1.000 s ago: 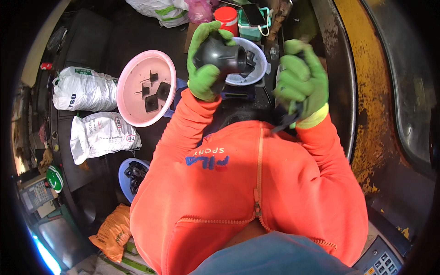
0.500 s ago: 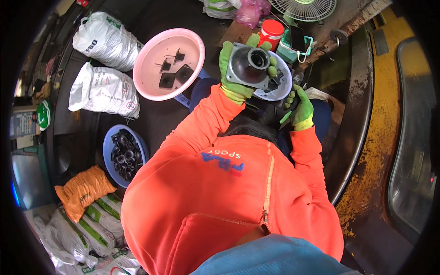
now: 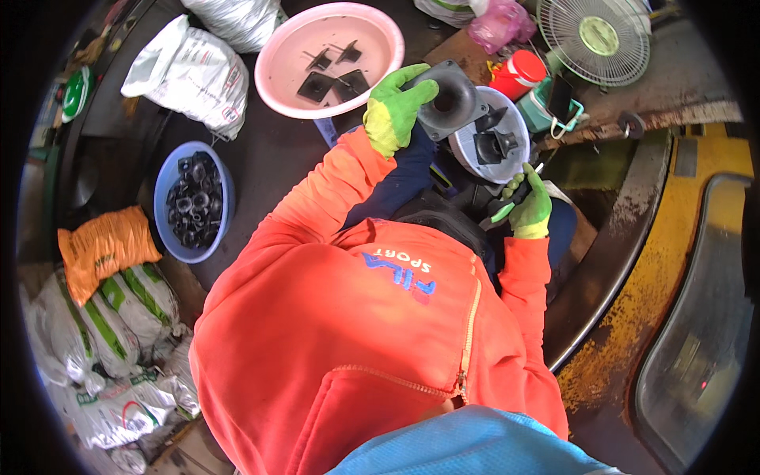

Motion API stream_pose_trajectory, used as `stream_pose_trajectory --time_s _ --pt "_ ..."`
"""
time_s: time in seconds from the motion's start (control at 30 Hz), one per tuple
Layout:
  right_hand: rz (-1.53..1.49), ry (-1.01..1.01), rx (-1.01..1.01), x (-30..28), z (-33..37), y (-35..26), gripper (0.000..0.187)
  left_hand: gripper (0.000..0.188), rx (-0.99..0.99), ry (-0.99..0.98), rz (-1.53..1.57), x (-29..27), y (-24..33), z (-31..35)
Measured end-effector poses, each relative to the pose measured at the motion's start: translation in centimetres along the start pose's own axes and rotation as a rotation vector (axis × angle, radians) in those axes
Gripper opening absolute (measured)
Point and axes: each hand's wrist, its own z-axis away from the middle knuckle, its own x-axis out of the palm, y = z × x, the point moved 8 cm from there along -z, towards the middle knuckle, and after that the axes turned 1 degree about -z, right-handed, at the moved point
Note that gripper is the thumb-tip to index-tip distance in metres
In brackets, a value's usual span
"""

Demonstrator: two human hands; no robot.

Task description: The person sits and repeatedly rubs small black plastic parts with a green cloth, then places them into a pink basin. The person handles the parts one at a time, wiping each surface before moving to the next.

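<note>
My left hand (image 3: 393,113), in a green glove, is closed on the left edge of a black horn-shaped part (image 3: 453,101). This part has a square flange with a wide round opening in it and is held up beside a white bowl (image 3: 520,134). More black flanged parts (image 3: 495,146) lie inside the bowl. Below its rim, my gloved right hand (image 3: 532,207) is wrapped round a slim tool with a green end (image 3: 502,212) and a pale tip; it looks like a knife, though the fingers cover most of it.
Several black parts lie in a pink basin (image 3: 273,99) ahead left. A blue basin (image 3: 164,229) at left is full of small black pieces. White sacks (image 3: 194,75), an orange bag (image 3: 107,245), a red jug (image 3: 518,73), a teal box (image 3: 538,107) and a fan (image 3: 598,39) surround me.
The black part has turned from its narrow collar to its flange side, and my left hand now grips one edge. The whole view has shifted; my right hand keeps its tool low.
</note>
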Motion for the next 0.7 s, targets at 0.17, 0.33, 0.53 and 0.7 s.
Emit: stream_pose_trajectory --time_s 0.17,0.33,0.53,0.7 --pt "-0.025 -0.096 -0.003 -0.8 -1.0 0.0 0.03 0.044 -0.012 0.091 -0.207 -3.8 2.0 0.8" --pt "0.049 -0.204 0.081 -0.1 -0.2 -0.1 0.029 0.047 -0.032 0.189 -0.232 -10.1 2.7 2.8" --pt "0.127 -0.286 0.135 0.4 1.8 -0.3 0.032 0.048 -0.376 0.516 -0.712 -31.1 -2.2 9.7" --pt "0.213 -0.163 0.124 0.5 2.5 -0.4 0.028 0.051 -0.059 1.511 -0.839 -48.0 3.6 20.2"
